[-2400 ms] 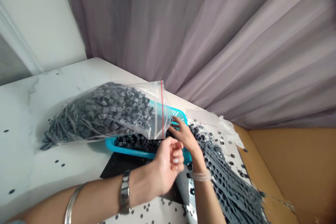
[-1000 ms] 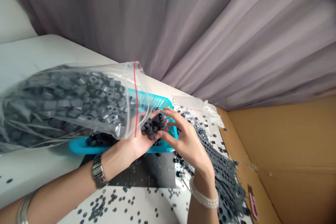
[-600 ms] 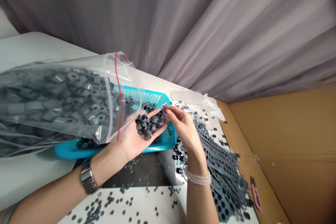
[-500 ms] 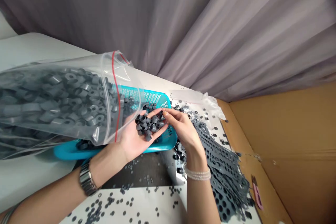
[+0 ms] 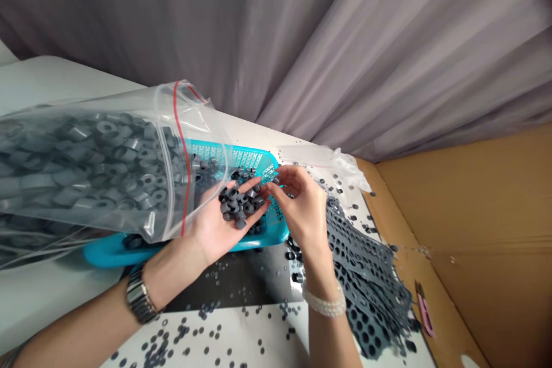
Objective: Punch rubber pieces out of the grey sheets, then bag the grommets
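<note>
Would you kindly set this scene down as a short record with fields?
Left hand: palm up, holding a cluster of dark rings
Right hand: bent close to those rings; whether it grips one is unclear
Bag: clear, red-striped, filled with similar rings
Basket: blue, below the left hand, partly behind the bag
Perforated strips: dark, right of basket
Table: white, scattered with small discs
Pink-handled tool: on cardboard, at right

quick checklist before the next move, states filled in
1. Small dark grey plastic rings resting in the upturned left hand: ok
2. Right hand pinching another: cannot tell, too small
3. Blue perforated plastic basket in full view: not ok, clear plastic zip bag overlaps it
4. White tabletop free of small dark round bits: not ok, scattered
5. Pink-handled metal snips apart from both hands: ok
</note>
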